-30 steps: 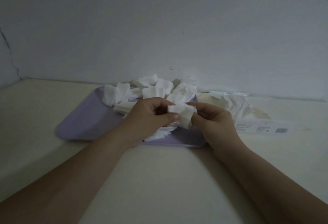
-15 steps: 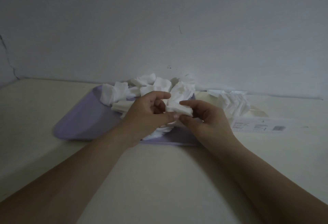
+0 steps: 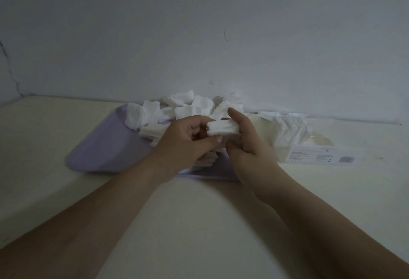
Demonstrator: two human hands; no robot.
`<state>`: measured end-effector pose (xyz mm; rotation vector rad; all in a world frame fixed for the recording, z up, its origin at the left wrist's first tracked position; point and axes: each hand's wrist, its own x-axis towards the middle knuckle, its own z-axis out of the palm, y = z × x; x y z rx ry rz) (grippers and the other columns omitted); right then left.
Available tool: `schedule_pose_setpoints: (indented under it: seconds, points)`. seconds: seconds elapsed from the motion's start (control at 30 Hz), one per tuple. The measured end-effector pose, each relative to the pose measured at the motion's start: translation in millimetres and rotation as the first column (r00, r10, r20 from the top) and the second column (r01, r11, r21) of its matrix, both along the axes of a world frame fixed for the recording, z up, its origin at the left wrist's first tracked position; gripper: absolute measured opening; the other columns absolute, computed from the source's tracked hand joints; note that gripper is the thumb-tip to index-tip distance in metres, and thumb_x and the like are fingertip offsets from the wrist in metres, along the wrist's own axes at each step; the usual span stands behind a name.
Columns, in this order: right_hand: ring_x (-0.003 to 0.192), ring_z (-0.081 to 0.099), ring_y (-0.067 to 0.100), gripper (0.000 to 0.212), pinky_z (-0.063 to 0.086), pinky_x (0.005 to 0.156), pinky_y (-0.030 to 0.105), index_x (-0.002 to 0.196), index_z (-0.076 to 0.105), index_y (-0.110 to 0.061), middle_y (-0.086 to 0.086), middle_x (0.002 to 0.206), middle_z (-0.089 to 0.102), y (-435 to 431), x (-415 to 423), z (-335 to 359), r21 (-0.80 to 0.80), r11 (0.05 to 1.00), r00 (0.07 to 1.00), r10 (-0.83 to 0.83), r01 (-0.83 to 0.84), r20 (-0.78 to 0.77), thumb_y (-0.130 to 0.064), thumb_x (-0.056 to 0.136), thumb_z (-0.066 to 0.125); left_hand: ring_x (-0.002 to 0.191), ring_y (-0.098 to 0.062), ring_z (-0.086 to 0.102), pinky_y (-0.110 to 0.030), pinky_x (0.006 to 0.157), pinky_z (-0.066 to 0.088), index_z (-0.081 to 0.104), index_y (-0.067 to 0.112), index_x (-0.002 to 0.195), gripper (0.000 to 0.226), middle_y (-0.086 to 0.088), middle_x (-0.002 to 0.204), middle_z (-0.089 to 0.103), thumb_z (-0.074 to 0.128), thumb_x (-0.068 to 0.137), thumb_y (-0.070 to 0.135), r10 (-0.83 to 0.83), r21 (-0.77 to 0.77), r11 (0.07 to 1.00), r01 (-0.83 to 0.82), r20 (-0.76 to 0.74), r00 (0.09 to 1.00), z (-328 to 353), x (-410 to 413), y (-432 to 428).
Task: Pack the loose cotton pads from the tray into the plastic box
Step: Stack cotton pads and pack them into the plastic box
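Above the flat lilac plastic tray, the left hand and right hand clamp their grip on a white cotton-pad stack. A clear plastic box lies right of the tray.

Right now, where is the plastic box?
In the head view, the plastic box sits on the table right of the purple tray, beside the right hand.
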<state>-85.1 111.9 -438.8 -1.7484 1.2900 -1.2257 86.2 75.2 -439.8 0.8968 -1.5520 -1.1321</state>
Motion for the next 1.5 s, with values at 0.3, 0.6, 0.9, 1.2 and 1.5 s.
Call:
schedule_pose_setpoints:
  seconds: [0.3, 0.6, 0.9, 1.2, 1.5]
  points:
    - [0.060, 0.056, -0.005, 0.046, 0.041, 0.065, 0.004, 0.134, 0.061, -0.026, -0.021, 0.079, 0.064, -9.1, -9.8, -2.4, -0.189, 0.953, 0.971, -0.239, 0.238, 0.016, 0.000, 0.097, 0.053, 0.072, -0.015, 0.064, -0.030, 0.064, 0.054, 0.067, 0.025, 0.119, 0.037, 0.003, 0.084, 0.070, 0.063, 0.089, 0.003, 0.265, -0.234, 0.950, -0.207, 0.249, 0.932, 7.9, 4.3, -12.0]
    - [0.079, 0.061, -0.008, 0.039, 0.044, 0.071, 0.002, 0.126, 0.069, -0.030, 0.004, 0.106, 0.073, -19.8, -24.0, -13.6, -0.073, 0.942, 0.939, -0.332, 0.327, -0.085, -0.011, 0.094, 0.058, 0.113, -0.015, 0.061, -0.037, 0.098, 0.051, 0.068, 0.027, 0.128, 0.050, 0.009, 0.123, 0.067, 0.058, 0.080, 0.029, 0.276, -0.351, 0.936, -0.024, 0.689, 0.670, -8.2, 10.8, -13.3]
    - [0.102, 0.063, 0.022, 0.043, 0.045, 0.091, 0.025, 0.135, 0.065, -0.027, 0.006, 0.112, 0.069, -26.4, -21.2, -18.6, -0.144, 0.961, 0.921, -0.268, 0.235, -0.283, -0.012, 0.096, 0.055, 0.083, -0.017, 0.066, -0.042, 0.075, 0.054, 0.075, 0.034, 0.090, 0.019, 0.008, 0.086, 0.069, 0.060, 0.082, 0.025, 0.343, -0.462, 0.886, -0.032, 0.608, 0.716, -7.9, 13.8, -21.2]
    - [0.093, 0.064, 0.008, 0.049, 0.047, 0.088, 0.013, 0.139, 0.059, -0.026, -0.004, 0.115, 0.069, -26.0, -26.9, -16.4, -0.077, 0.956, 0.937, -0.294, 0.284, -0.186, -0.012, 0.093, 0.060, 0.076, -0.011, 0.067, -0.031, 0.061, 0.059, 0.072, 0.026, 0.108, 0.031, 0.003, 0.088, 0.075, 0.075, 0.088, 0.003, 0.079, -0.082, 0.994, -0.067, 0.154, 0.985, 18.7, 4.8, -8.4]
    - [0.097, 0.077, 0.023, 0.033, 0.061, 0.091, 0.042, 0.113, 0.075, -0.010, 0.005, 0.099, 0.080, -23.1, -27.8, -14.3, 0.054, 0.997, 0.951, -0.066, 0.052, 0.303, 0.007, 0.084, 0.074, 0.077, -0.013, 0.069, -0.024, 0.062, 0.055, 0.073, 0.011, 0.100, 0.024, -0.001, 0.088, 0.078, 0.084, 0.080, 0.005, -0.016, 0.061, 0.998, 0.011, 0.095, 0.995, 2.7, 9.1, -9.8]
